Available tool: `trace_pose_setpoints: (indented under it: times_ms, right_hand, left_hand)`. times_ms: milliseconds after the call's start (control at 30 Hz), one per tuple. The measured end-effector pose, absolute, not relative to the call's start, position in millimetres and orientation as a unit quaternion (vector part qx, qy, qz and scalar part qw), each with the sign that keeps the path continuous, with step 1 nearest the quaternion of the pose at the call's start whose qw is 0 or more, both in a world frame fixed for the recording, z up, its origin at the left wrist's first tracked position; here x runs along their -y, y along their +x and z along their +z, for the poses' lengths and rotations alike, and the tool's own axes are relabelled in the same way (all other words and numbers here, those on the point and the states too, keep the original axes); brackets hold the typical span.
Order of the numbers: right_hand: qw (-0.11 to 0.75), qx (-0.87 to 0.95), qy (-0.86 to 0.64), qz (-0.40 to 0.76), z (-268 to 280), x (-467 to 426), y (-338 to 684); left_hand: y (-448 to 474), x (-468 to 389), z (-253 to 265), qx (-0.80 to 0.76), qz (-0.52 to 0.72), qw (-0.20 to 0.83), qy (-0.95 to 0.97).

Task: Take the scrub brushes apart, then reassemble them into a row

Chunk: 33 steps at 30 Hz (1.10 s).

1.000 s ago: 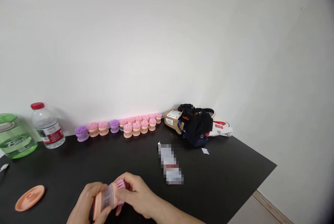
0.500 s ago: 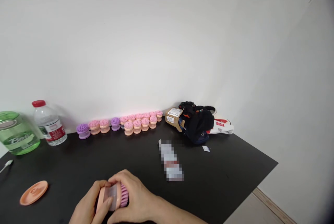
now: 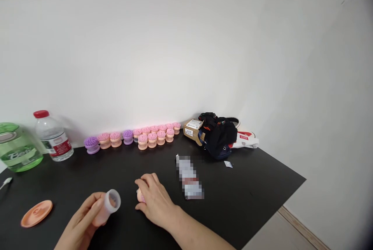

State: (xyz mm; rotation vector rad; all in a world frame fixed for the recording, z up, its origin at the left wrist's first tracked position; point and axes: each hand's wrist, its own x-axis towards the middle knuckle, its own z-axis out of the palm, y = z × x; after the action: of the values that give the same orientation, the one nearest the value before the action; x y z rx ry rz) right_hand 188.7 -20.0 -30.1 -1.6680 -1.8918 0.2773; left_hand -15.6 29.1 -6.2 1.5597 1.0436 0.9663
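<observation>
My left hand (image 3: 84, 217) is closed around a translucent white cylinder (image 3: 113, 202), tilted with its round open mouth towards the right. To its right, my right hand (image 3: 155, 199) curls from above over a scrub brush head (image 3: 140, 195). Only a peach edge and some pink bristles of that head show past the fingers; the rest is hidden. The two pieces are apart. Left of my hands, a shallow peach disc (image 3: 36, 214) lies on the black table.
Along the wall stand several pink scrub brushes (image 3: 142, 142) and purple ones (image 3: 92, 145). A water bottle (image 3: 56, 141) and green jug (image 3: 20, 152) are at left. A blurred-out object (image 3: 189, 178), cardboard box (image 3: 192, 131) and dark cloth bag (image 3: 221, 137) lie right.
The brush has come apart between my hands. My right hand has moved right and up with the bristled head, while my left hand has kept the cylinder, its mouth now exposed.
</observation>
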Motion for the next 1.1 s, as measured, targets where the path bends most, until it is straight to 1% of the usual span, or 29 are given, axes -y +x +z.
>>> trace_pose_setpoints:
  times_ms: [67,133,233,300,367,400,467,600,700,867,933,1000,1100]
  right_hand:
    - [0.288,0.706,-0.639,0.100,-33,19,190]
    - [0.312,0.705,-0.631,0.085,-33,20,192]
    - [0.388,0.709,-0.588,0.038,-29,25,195]
    - [0.449,0.724,-0.524,0.006,-26,30,194]
    - [0.488,0.745,-0.454,0.003,-22,34,190]
    - [0.494,0.755,-0.431,0.011,-22,37,186]
    - [0.487,0.766,-0.419,0.030,-22,41,178]
    - [0.462,0.764,-0.446,0.061,-28,44,167]
    - [0.467,0.758,-0.450,0.065,-27,43,165]
    - [0.501,0.753,-0.426,-0.034,-19,45,171]
    - [0.524,0.731,-0.433,-0.062,-17,45,178]
    - [0.540,0.696,-0.472,-0.044,-16,43,187]
    - [0.523,0.642,-0.558,0.054,-17,39,203]
  left_hand:
    - [-11,-23,-3,-0.413,0.386,0.601,0.565]
    - [-9,-19,-2,-0.390,0.391,0.671,0.494]
    - [-10,-18,-2,-0.358,0.406,0.708,0.454]
    - [-12,-18,-3,-0.334,0.392,0.723,0.460]
    - [-13,-18,-3,-0.312,0.387,0.728,0.472]
    - [-13,-17,-3,-0.303,0.387,0.727,0.480]
    - [-12,-15,-3,-0.294,0.392,0.710,0.505]
    - [-7,-12,-7,-0.306,0.396,0.658,0.563]
    - [-4,-9,-9,-0.326,0.405,0.630,0.577]
    - [-2,-7,-8,-0.341,0.415,0.664,0.520]
    - [-6,-12,-7,-0.360,0.420,0.647,0.525]
    - [-13,-20,-8,-0.394,0.407,0.580,0.586]
    - [-26,-32,-11,-0.435,0.352,0.418,0.716]
